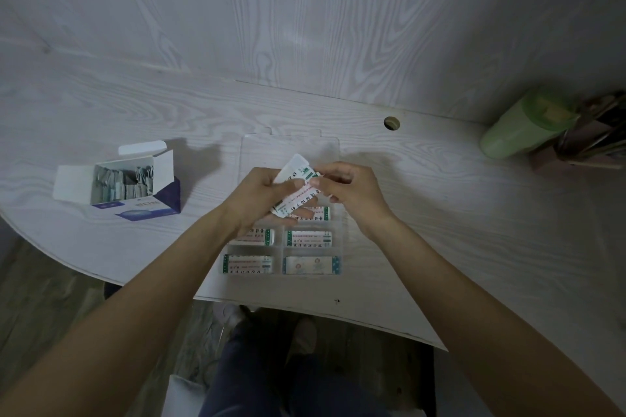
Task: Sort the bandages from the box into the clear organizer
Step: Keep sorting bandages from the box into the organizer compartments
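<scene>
Both hands over clear organizer (340, 230): left hand (261, 196) grips bandages (293, 193) stack, right hand (349, 189) pinches top one. Open box (118, 186) left on table (440, 213), well apart.

Count, desk (440, 213): one open blue-and-white bandage box (118, 184) near the left edge, packed with wrapped bandages, too many and too crowded to count. One clear organizer (342, 240) at the front edge; five wrapped bandages visible in its compartments, one partly hidden. Two hands, left hand (261, 200) and right hand (352, 193), sharing a small fan of bandages (298, 184), number unclear. One green cup (518, 132), far right.
</scene>
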A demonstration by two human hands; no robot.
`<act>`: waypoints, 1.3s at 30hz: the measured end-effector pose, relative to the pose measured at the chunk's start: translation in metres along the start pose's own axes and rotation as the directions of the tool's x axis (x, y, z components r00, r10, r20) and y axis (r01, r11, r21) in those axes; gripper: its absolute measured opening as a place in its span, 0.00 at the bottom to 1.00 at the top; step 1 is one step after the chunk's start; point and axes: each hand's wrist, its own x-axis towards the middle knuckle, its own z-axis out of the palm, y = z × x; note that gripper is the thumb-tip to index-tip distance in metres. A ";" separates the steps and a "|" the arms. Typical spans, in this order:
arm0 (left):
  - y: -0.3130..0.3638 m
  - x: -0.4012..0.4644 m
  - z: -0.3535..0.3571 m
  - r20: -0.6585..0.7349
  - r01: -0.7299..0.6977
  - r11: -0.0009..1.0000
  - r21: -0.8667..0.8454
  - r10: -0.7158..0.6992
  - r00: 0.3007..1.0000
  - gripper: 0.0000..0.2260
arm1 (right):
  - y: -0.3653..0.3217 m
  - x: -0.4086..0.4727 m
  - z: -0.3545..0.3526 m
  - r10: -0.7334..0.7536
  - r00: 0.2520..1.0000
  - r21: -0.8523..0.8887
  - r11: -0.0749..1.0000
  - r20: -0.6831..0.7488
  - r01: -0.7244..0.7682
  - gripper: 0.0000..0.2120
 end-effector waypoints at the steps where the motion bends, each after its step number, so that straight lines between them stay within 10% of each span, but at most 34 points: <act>1: 0.001 0.000 0.000 -0.021 -0.004 1.000 0.001 0.004 1.000 0.10 | 0.000 -0.001 0.000 0.000 1.000 -0.001 1.000 0.006 0.000 0.05; 39: 0.003 0.003 0.001 -0.221 -0.019 0.984 0.176 0.059 0.973 0.05 | -0.004 -0.002 -0.002 -0.071 0.996 0.010 0.997 0.057 0.070 0.16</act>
